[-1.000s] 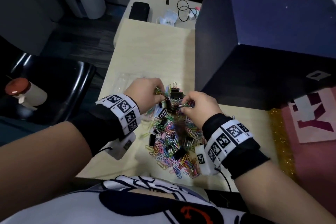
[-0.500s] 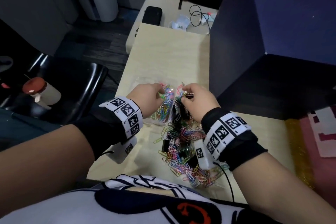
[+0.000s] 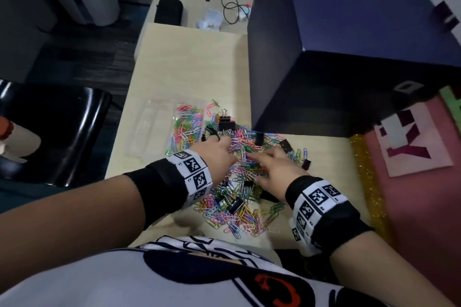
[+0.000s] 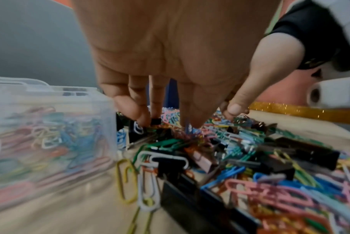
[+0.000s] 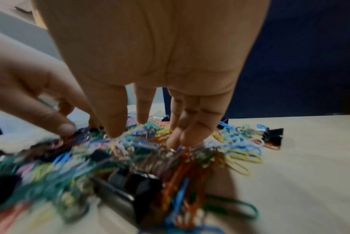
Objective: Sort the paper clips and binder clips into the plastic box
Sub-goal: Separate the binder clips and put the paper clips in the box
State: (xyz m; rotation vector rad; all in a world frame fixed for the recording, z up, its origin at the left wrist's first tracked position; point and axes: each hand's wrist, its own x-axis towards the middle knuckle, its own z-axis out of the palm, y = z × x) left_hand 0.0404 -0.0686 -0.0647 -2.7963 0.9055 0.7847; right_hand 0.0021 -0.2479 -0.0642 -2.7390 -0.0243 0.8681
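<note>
A heap of coloured paper clips [image 3: 239,182] mixed with black binder clips [image 3: 226,124] lies on the pale table [image 3: 189,65]. To its left stands the clear plastic box [image 3: 149,127], and its right compartment holds paper clips [image 3: 189,124]. My left hand [image 3: 219,151] reaches into the heap's far left part. In the left wrist view its fingertips [image 4: 142,121] point down onto the clips beside the plastic box [image 4: 49,110]. My right hand [image 3: 269,162] lies spread on the heap's right side, its fingers [image 5: 114,131] straight and touching clips. Neither hand visibly holds a clip.
A tall dark blue partition [image 3: 324,57] stands right behind the heap. A gold glitter strip [image 3: 366,182] and a pink mat [image 3: 411,194] border the table's right edge. A black chair [image 3: 62,127] is to the left. A black case [image 3: 168,11] and cables [image 3: 232,10] lie far back.
Both hands were up at the plastic box with clips half a second ago. They have come back toward me and now rest on the heap.
</note>
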